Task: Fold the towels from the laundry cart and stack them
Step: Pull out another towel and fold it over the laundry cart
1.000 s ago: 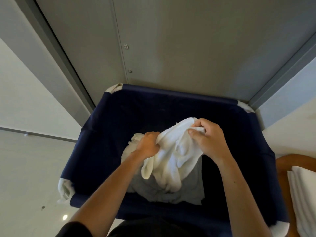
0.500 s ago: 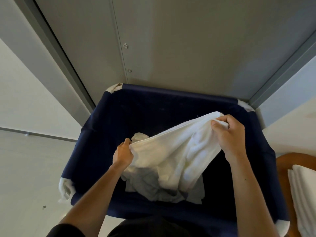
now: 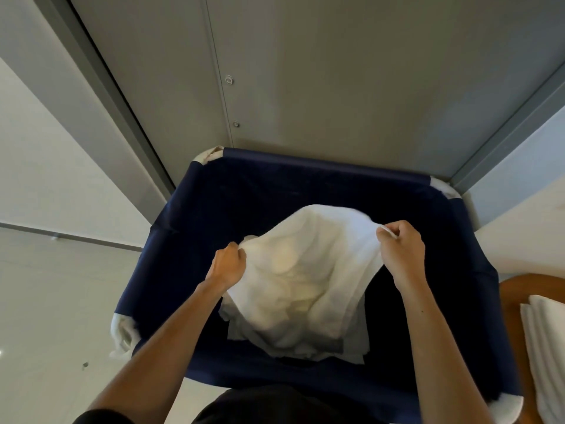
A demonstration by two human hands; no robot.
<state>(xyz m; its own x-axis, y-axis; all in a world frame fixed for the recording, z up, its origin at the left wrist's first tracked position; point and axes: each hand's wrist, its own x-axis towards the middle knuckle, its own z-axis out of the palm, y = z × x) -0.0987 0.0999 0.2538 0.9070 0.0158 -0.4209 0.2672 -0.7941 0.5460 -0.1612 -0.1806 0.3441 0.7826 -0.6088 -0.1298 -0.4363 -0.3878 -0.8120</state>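
A white towel (image 3: 308, 270) is spread and billowing above the dark blue laundry cart (image 3: 189, 240). My left hand (image 3: 227, 264) grips its left corner. At the towel's right corner, my right hand (image 3: 400, 249) pinches the edge. The cloth hangs between both hands and hides most of the cart's bottom. More white cloth (image 3: 356, 347) shows beneath it in the cart.
A stack of folded white towels (image 3: 547, 353) lies on a wooden surface (image 3: 510, 292) at the right edge. Grey metal panels (image 3: 336, 87) rise behind the cart. Pale floor (image 3: 55, 301) lies to the left.
Both hands have drawn apart and stretched the bunched towel out wide. The towel now billows open over the cart.
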